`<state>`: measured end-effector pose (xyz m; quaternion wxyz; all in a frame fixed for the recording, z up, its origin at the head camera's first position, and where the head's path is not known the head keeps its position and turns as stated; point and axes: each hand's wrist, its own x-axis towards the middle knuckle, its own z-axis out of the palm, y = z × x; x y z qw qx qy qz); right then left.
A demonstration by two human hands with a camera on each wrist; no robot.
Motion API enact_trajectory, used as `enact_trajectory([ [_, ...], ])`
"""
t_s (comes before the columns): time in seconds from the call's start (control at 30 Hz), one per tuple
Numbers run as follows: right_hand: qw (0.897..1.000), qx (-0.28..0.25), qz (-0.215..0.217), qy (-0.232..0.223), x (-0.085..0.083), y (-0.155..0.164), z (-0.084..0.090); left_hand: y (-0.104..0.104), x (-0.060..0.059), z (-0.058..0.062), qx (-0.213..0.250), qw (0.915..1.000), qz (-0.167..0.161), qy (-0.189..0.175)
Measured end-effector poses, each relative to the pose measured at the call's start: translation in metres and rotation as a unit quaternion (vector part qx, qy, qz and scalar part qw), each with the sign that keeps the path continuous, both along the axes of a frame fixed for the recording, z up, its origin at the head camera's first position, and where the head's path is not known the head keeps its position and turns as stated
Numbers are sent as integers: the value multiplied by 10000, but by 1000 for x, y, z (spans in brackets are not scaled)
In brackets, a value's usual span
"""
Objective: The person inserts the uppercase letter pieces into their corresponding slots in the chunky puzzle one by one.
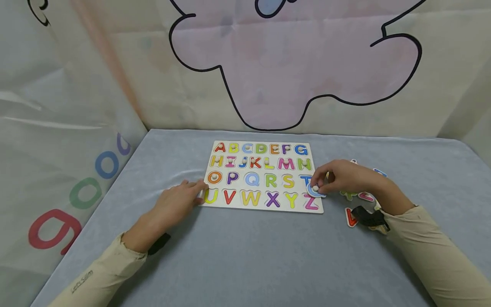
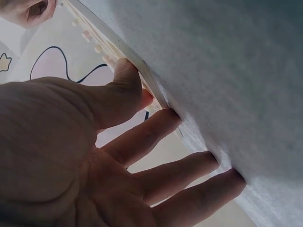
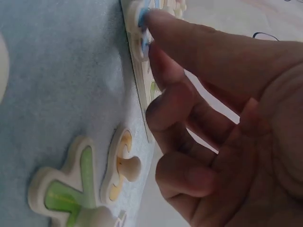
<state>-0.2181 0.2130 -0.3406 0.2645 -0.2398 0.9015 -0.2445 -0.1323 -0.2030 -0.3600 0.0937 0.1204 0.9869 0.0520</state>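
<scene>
From the head view, the left hand (image 1: 177,204) lies flat on the grey table cloth (image 1: 245,264), fingers straight, their tips against the lower left corner of the alphabet puzzle board (image 1: 264,207) beside the yellow U. The right hand (image 1: 347,177) reaches in from the right with its fingers curled, pinching the white knob of a blue letter piece (image 1: 315,190) that sits at the board's right edge, between T and Z. The board holds letters A to Z in four rows, each in its own recess. Loose pieces (image 1: 350,217) lie on the cloth just right of the board, partly hidden under the right wrist and its dark strap, so most cannot be read.

In the left wrist view, the left hand (image 2: 94,156) fills most of the frame, fingers (image 2: 189,170) spread and straight with tips on the cloth, the thumb pressed to the board's thin edge (image 2: 142,78). The board's face is out of sight here.

In the right wrist view, the right hand (image 3: 222,118) is blurred and close; the forefinger and thumb meet on the blue letter piece (image 3: 143,21) at the board's edge, the other fingers curled inward. Just beside it on the cloth lie a green piece (image 3: 64,196) and an orange piece with a knob (image 3: 124,165); which letters they are cannot be told.
</scene>
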Motion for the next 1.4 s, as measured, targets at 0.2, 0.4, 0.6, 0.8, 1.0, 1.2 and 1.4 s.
enact_trajectory([
  [0.2, 10000, 18, -1, 59, 2, 2, 5, 1, -2, 0, -24, 10000, 49, -75],
  [0.4, 9999, -10, 128, -61, 2, -1, 1, 0, -3, -1, -24, 9999, 69, -116],
  [0.6, 9999, 134, 68, 19, 4, -2, 3, 1, -4, 0, -19, 9999, 76, -145],
  [0.8, 9979, 270, 157, 560, 6, -8, 14, 2, -3, 1, -18, 9999, 29, -127],
  [1.0, 9962, 232, 167, 819, 5, -41, 27, 0, 0, 1, 172, 9996, -183, 159],
  [1.2, 9943, -9, 98, 1057, 3, -93, 33, -1, 1, 1, 268, 9991, -258, 213],
  [1.4, 9932, -59, 138, 1154, 2, -141, 32, -5, 4, 2, 188, 9997, -134, 126],
])
